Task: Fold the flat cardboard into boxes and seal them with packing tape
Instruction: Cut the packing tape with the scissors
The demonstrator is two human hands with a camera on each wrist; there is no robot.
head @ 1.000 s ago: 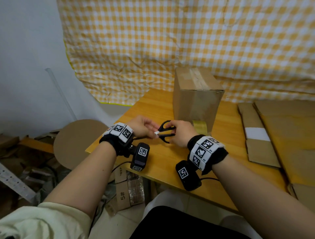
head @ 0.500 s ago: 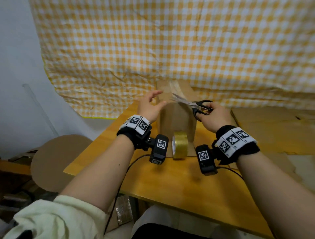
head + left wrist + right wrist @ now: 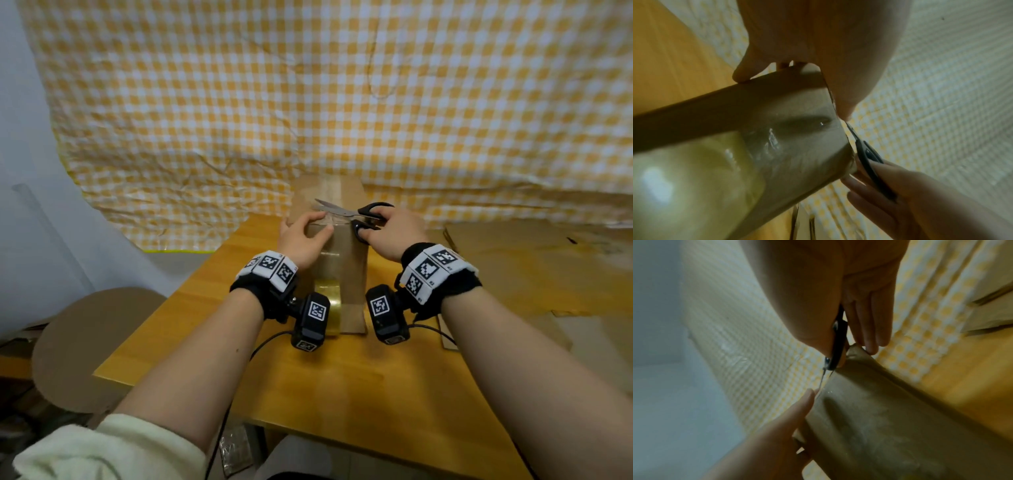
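Two hands worked at the top of one upright cardboard box (image 3: 344, 274) that stood on my wooden table (image 3: 342, 394), toward its far edge, in front of the yellow checked cloth (image 3: 308, 102) hanging behind. Going from the left, I saw a round cardboard disc (image 3: 92, 346) below the table's left side, then my left hand (image 3: 301, 240) laid on the box's near top-left corner. Its fingers were nearly straight and close together, pressing along the top edge, with the thumb stretched along the front face; from the left wrist camera the thumb tip sat right at the box's edge, beside the scissor tips. A strip of clear packing tape (image 3: 330, 188) ran over the top of the box and down its front. At the foot of the box, just left of centre and touching its front face, a roll of packing tape (image 3: 330, 298) stood on edge, partly hidden by my left wrist camera. Above the box top, the scissors (image 3: 346, 210) lay nearly level with their blades slightly apart, pointing left toward my left fingers. My right hand (image 3: 394, 236) gripped the black handles, fingers curled through the loops. Further right, flat cardboard sheets (image 3: 534, 267) lay on the table.
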